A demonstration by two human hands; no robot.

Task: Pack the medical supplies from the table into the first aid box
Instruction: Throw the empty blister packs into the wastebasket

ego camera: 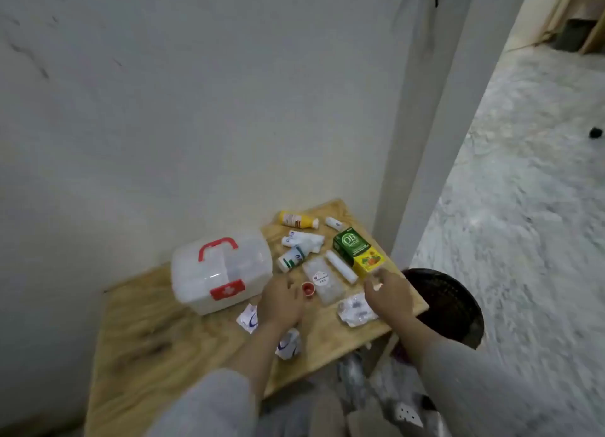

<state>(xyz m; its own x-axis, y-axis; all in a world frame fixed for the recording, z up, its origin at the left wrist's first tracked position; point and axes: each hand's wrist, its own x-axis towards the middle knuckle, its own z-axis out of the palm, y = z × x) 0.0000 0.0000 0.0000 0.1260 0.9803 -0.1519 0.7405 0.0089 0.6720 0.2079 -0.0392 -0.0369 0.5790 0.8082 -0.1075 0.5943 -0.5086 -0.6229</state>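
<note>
A clear plastic first aid box (222,273) with a red handle and red cross latch stands shut on the wooden table (157,335). To its right lie a yellow bottle (296,219), white tubes (302,240), a green-labelled white bottle (291,259), a green and yellow carton (357,251), a white roll (340,266), a clear zip bag (322,281), a small red cap (308,288) and blister packs (355,309). My left hand (281,300) hovers beside the red cap, holding nothing. My right hand (388,294) hangs open above the blister packs, near the carton.
Two white sachets (247,318) (289,344) lie near the table's front edge. A dark round basket (448,305) stands on the floor at the table's right. A wall runs behind the table, with a doorway pillar (422,161) at the right.
</note>
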